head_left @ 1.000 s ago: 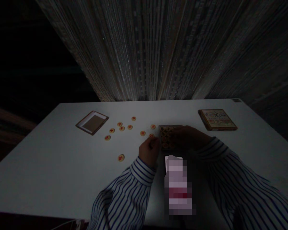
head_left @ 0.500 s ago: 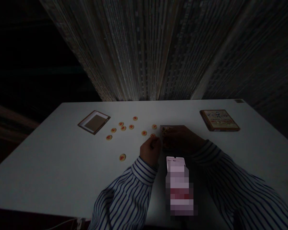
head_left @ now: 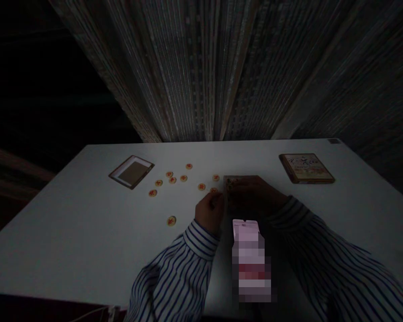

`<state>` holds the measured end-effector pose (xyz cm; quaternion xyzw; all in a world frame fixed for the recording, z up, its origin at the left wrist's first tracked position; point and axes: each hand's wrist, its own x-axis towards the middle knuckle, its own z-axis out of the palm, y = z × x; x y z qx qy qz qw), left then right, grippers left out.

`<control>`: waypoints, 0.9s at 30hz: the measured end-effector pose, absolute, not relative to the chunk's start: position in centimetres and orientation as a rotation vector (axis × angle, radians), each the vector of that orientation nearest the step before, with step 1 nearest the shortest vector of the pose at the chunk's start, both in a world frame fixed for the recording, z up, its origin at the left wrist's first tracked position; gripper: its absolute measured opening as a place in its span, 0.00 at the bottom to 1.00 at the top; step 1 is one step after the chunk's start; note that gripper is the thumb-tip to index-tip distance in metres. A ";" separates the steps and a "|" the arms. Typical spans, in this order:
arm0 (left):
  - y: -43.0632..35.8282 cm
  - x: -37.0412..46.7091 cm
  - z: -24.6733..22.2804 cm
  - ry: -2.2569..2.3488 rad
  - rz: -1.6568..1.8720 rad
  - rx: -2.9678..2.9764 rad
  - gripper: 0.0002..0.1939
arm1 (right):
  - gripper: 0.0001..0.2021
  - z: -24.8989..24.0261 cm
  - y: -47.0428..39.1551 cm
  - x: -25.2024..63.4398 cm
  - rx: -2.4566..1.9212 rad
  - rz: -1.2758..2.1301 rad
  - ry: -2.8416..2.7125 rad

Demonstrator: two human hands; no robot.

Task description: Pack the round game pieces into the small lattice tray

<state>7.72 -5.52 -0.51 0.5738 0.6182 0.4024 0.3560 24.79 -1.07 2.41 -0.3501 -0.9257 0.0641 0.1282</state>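
Round Chinese chess pieces with red characters lie scattered over the white table, among them one piece (head_left: 171,221) apart from the others at the near left. My left hand (head_left: 208,213) is closed, its fingers curled, beside the left edge of a shallow box (head_left: 227,180). Whatever those fingers hold, if anything, is hidden. One chess piece (head_left: 214,190) lies right at its knuckles. My right hand (head_left: 260,194) reaches over the box from the right and covers most of it. Several pieces show dimly inside near its fingertips, but the fingers are too dark to make out.
A lit phone (head_left: 246,226) is below my hands, its screen partly blurred out. An open box lid or tray (head_left: 148,168) rests at the far left of the table (head_left: 70,232). At the right is a printed box (head_left: 307,167). A string curtain (head_left: 208,80) hangs behind.
The view has tilted very slightly. Both hands stay almost where they were, with the right hand still over the box; the scattered pieces have not moved.
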 end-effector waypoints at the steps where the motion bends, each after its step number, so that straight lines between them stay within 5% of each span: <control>1: -5.5 7.7 -0.6 1.586 1.054 1.477 0.10 | 0.07 2.6 -1.1 24.9 -1.036 0.169 -2.687; 12: -3.7 6.7 2.5 1.408 1.258 1.363 0.10 | 0.11 7.0 0.0 27.3 -1.179 0.002 -2.553; 27: 3.4 5.6 6.5 1.574 1.010 1.952 0.11 | 0.13 9.9 1.6 27.5 -1.284 -0.087 -2.444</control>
